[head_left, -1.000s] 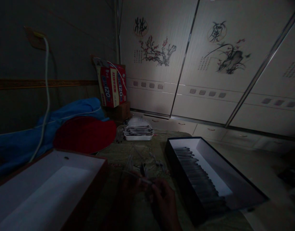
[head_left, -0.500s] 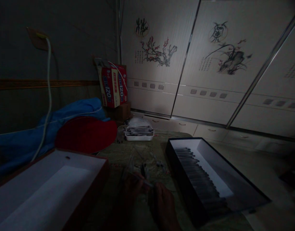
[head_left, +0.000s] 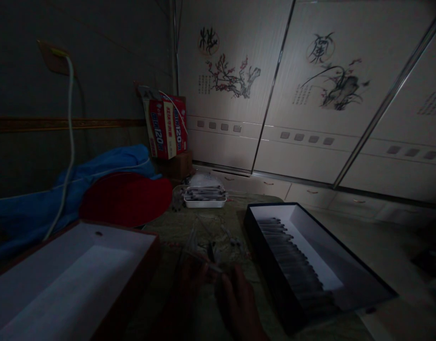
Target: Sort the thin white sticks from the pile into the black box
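Low over the table, my left hand [head_left: 193, 274] is closed on a thin, pale pen [head_left: 211, 266] that slants down to the right. My right hand [head_left: 239, 298] is at the pen's other end, its fingers bent and pinched there; the dim light blurs the fingertips. Just beyond my hands, small dark pen parts [head_left: 211, 250] and some clear ones [head_left: 192, 239] lie on the table. To the right, a dark box [head_left: 271, 274] with a white inside holds a long row of dark-tipped pens [head_left: 292, 258].
A white tray [head_left: 205, 204] full of thin pen pieces stands at the back, with a clear bag [head_left: 205, 180] behind it. An open red-brown box [head_left: 146, 251] is at the left, near a red round thing [head_left: 125, 199] and blue cloth [head_left: 107, 163]. Small parts [head_left: 235, 241] lie mid-table.
My right hand has turned slightly, and its fingers now look a little more spread over the pen's end. The left hand still holds the pen; the boxes and tray have not moved.
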`<state>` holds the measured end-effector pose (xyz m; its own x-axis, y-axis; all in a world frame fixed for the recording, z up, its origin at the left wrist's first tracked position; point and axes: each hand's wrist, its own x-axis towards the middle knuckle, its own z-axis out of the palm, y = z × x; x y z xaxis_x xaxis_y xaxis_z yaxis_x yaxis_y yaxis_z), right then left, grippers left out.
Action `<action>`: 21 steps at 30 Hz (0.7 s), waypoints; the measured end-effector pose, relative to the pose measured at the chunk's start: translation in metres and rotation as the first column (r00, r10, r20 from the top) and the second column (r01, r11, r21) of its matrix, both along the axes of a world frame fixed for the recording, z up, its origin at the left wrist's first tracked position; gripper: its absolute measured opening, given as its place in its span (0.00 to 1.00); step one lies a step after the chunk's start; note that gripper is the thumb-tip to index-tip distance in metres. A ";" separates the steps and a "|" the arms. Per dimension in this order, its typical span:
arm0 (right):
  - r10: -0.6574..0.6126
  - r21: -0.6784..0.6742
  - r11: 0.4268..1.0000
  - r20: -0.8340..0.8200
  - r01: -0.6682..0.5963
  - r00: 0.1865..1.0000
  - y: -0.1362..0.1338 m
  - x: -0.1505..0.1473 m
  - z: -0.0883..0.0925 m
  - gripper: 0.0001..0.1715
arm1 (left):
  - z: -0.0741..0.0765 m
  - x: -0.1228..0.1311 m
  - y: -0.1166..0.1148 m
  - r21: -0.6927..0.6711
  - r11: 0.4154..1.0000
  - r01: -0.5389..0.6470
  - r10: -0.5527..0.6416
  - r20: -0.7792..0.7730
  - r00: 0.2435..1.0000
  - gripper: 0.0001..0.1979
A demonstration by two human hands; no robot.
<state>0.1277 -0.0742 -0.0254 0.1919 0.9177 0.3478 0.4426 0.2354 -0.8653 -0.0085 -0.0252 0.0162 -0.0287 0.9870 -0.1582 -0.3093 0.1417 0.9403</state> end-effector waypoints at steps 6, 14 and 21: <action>0.042 -0.022 0.999 -0.018 -0.042 0.999 0.004 -0.004 -0.009 0.22 | -0.004 -0.001 0.000 0.033 0.996 0.088 -0.087 -0.027 0.996 0.13; 0.056 -0.018 0.998 0.042 -0.055 0.998 0.000 -0.002 -0.001 0.19 | -0.011 -0.004 0.002 0.058 0.995 0.077 -0.072 -0.088 0.994 0.16; 0.042 0.011 0.999 0.040 -0.042 0.998 0.001 0.004 -0.007 0.21 | -0.020 -0.003 0.006 0.087 0.986 0.141 -0.130 -0.122 0.984 0.17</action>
<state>0.1321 -0.0732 -0.0327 0.1391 0.9203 0.3656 0.4665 0.2648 -0.8440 -0.0118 -0.0194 -0.0042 0.0940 0.9933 -0.0671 -0.1823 0.0834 0.9797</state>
